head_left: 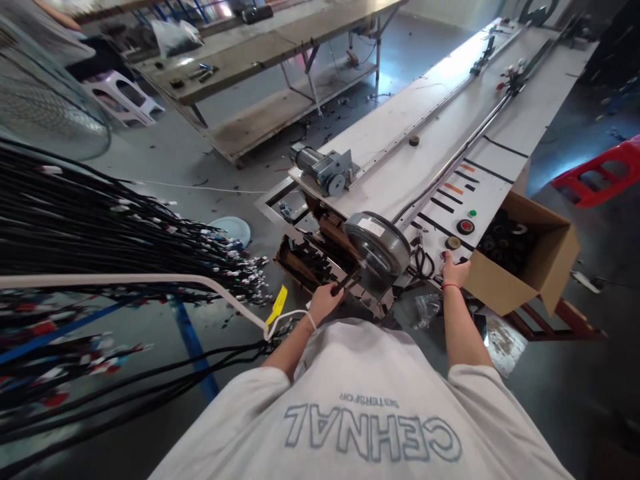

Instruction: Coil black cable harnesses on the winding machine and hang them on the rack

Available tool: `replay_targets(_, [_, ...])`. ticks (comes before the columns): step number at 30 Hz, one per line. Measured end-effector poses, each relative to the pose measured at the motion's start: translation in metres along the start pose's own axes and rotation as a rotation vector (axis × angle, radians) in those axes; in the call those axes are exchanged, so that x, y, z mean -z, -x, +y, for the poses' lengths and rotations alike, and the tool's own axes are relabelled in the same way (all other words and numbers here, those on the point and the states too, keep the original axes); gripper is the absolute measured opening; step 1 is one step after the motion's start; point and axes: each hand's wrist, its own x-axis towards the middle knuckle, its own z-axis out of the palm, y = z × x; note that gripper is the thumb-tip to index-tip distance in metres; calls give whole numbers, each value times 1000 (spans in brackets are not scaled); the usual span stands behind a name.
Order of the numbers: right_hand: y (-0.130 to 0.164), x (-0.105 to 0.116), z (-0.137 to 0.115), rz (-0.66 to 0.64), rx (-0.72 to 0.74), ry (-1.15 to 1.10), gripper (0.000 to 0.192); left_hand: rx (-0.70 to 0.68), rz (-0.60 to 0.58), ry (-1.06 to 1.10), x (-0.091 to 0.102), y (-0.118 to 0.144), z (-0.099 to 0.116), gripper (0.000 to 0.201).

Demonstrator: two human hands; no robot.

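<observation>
My left hand [326, 301] is closed around a dark, thin end beside the round grey wheel [377, 243] at the near end of a long white machine table [400, 133]. What exactly it grips is too small to tell. At the table's near right corner, my right hand [455, 272] has its fingers apart, one fingertip at a small reddish button. Just beyond that fingertip lies a roll of tape [453, 243]. A red push button [465, 227] and a green button [473, 213] sit farther along. Black looped cord [424, 261] lies between wheel and hand.
Bundles of black cables [100, 220] hang at the left. A motor [315, 162] is mounted on the table's left edge. An open cardboard box [555, 247] with black rolls stands right, near a red stool [600, 173]. A long workbench [260, 53] stands behind.
</observation>
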Motion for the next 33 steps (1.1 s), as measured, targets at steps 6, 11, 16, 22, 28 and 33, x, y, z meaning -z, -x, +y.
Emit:
replay_targets(6, [0,0,-1,0,3,14,76,7,-36,17,14,8,2,29])
replay_targets(11, [2,0,-1,4,8,37,76,-24,-194,458,13,8,14,55])
replay_targets(16, [3,0,-1,19,15,39,76,58,-288,659,11,11,16,65])
replay_targets(22, [1,-1,-1,20,15,51,75,131,-373,708,11,13,15,66])
replay_targets(28, [1,0,-1,24,3,41,73,89,-289,660,18,17,22,72])
replay_targets(33, [5,2,-5,26,2,47,74,51,-269,643,14,22,27,69])
